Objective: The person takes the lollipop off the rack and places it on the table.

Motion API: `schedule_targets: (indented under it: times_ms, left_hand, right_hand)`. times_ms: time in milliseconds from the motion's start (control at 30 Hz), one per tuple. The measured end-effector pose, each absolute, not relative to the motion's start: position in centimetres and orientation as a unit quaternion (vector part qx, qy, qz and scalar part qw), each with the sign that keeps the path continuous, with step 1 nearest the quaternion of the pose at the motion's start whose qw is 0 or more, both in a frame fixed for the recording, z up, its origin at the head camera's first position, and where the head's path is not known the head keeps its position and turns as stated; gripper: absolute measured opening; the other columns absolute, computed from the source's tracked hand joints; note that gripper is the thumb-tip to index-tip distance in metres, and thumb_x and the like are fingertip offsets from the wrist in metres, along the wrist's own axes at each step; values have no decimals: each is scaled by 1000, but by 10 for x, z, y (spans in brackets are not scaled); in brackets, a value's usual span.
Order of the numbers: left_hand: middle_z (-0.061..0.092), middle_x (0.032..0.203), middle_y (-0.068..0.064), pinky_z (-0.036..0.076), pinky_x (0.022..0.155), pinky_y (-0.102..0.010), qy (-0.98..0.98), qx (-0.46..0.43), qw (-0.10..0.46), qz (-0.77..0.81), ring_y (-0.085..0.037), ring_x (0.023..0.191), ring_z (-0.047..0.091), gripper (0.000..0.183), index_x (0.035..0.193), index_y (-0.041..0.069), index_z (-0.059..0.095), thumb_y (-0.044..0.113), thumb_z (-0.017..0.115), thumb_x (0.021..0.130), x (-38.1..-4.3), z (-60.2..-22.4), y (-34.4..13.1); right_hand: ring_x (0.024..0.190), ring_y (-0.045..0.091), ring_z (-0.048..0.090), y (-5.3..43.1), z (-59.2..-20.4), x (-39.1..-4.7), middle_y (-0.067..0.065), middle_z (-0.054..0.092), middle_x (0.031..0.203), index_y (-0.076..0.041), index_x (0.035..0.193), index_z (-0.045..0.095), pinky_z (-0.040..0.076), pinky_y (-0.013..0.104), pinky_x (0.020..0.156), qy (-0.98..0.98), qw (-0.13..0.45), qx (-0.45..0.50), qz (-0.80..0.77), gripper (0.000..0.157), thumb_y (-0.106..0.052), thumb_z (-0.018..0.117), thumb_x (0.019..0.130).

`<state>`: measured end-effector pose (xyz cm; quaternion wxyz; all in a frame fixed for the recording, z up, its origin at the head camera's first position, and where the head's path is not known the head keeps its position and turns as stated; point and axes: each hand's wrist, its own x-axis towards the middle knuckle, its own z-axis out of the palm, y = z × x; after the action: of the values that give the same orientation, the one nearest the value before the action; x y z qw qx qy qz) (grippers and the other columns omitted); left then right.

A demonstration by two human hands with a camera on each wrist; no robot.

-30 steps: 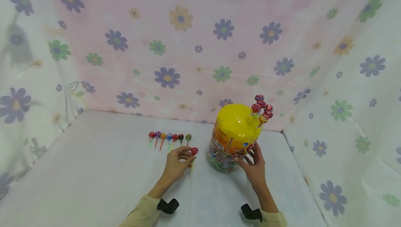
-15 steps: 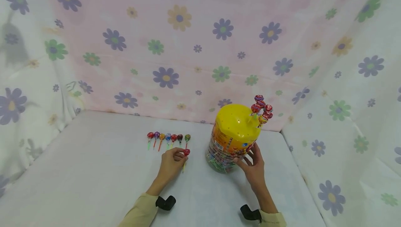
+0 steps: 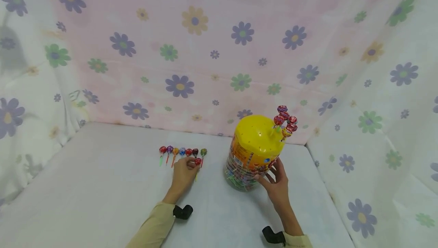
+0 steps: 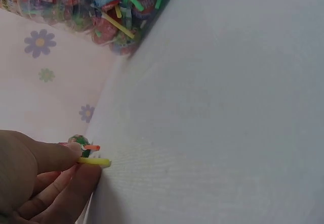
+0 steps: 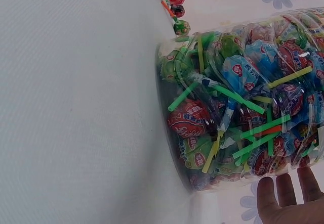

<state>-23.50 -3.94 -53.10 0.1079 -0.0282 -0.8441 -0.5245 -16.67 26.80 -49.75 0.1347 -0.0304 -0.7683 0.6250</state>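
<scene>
My left hand (image 3: 183, 175) pinches a red-wrapped lollipop (image 3: 197, 161) with a yellow stick, pointing toward me over the table. In the left wrist view its yellow stick (image 4: 95, 161) sticks out between thumb and fingers. Just beyond that hand lies a row of several lollipops (image 3: 162, 149) in mixed colours, the sticks toward me and partly hidden by the fingers. My right hand (image 3: 278, 191) rests against the right side of a big clear candy jar (image 3: 239, 168) with a yellow lid (image 3: 256, 134). The right wrist view shows fairly straight fingers (image 5: 286, 189) against the jar wall.
Packed lollipops (image 5: 190, 118) fill the jar. Several red-topped lollipops (image 3: 278, 120) stand up from the right side of its lid. A white-covered table (image 3: 113, 187) lies below, with flowered cloth (image 3: 212, 77) hanging behind and at both sides.
The left hand has carried the red lollipop leftward, away from the jar, to just below the row. My right hand keeps its place at the jar.
</scene>
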Motion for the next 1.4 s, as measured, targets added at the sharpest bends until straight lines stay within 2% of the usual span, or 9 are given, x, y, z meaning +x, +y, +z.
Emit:
schedule_targets:
  times_ms: [167, 433, 567, 667, 867, 1067, 1133, 1333, 1400]
  left_hand:
    - [72, 77, -13, 53, 59, -25, -845, -24, 100, -525, -17, 67, 66, 23, 104, -10, 71, -4, 78, 83, -238, -532, -40]
    - [71, 76, -9, 52, 60, -25, -851, -18, 85, -517, -14, 66, 64, 24, 105, -6, 72, 1, 80, 84, -236, -534, -40]
    - [71, 76, -9, 51, 59, -24, -852, -19, 87, -515, -14, 65, 63, 25, 105, -6, 72, 3, 81, 84, -234, -534, -40]
    - [71, 76, -9, 52, 59, -25, -853, -25, 88, -514, -14, 65, 65, 26, 107, -7, 71, 3, 81, 84, -232, -533, -40]
    - [71, 77, -9, 56, 62, -27, -852, -34, 91, -514, -15, 66, 67, 29, 109, -7, 71, 3, 81, 84, -228, -528, -41]
    - [71, 76, -10, 57, 63, -28, -843, -43, 95, -527, -18, 66, 67, 26, 105, -7, 71, 1, 82, 82, -224, -517, -39]
    - [71, 77, -10, 58, 64, -29, -839, -46, 91, -535, -18, 66, 68, 26, 104, -7, 71, 0, 82, 82, -223, -513, -37]
    - [71, 82, -11, 60, 64, -28, -828, -73, 86, -549, -19, 71, 69, 30, 109, -6, 71, 2, 82, 83, -216, -495, -31]
    - [71, 83, -10, 59, 62, -26, -823, -88, 91, -554, -19, 72, 68, 30, 110, -5, 71, 2, 82, 83, -214, -488, -28]
  right_hand:
    - [141, 29, 43, 267, -498, -167, 7, 40, 157, -27, 162, 24, 44, 14, 104, -769, 137, -28, 624, 93, -13, 81, 89]
    - [141, 27, 43, 266, -496, -163, 6, 41, 156, -26, 162, 24, 40, 38, 114, -766, 129, -29, 629, 92, -12, 79, 90]
    - [141, 27, 43, 266, -496, -163, 6, 41, 157, -26, 162, 23, 40, 41, 115, -765, 128, -26, 631, 92, -12, 79, 90]
    - [141, 27, 43, 266, -496, -163, 6, 41, 156, -26, 162, 24, 41, 35, 114, -765, 129, -25, 630, 92, -12, 79, 90]
    - [141, 28, 44, 267, -496, -163, 6, 41, 156, -26, 162, 25, 44, 15, 105, -763, 135, -23, 632, 92, -11, 79, 90]
    - [141, 27, 43, 268, -495, -164, 6, 40, 156, -27, 162, 24, 43, 10, 102, -762, 130, -28, 634, 92, -12, 79, 90]
    - [141, 27, 43, 268, -494, -164, 6, 40, 157, -28, 162, 23, 43, 13, 104, -763, 128, -28, 633, 92, -12, 79, 90]
    - [141, 27, 43, 269, -494, -165, 6, 40, 158, -27, 162, 23, 41, 37, 115, -764, 128, -25, 632, 91, -13, 78, 91]
    - [141, 27, 43, 268, -494, -165, 6, 40, 158, -27, 162, 23, 40, 42, 116, -762, 128, -23, 634, 91, -13, 78, 91]
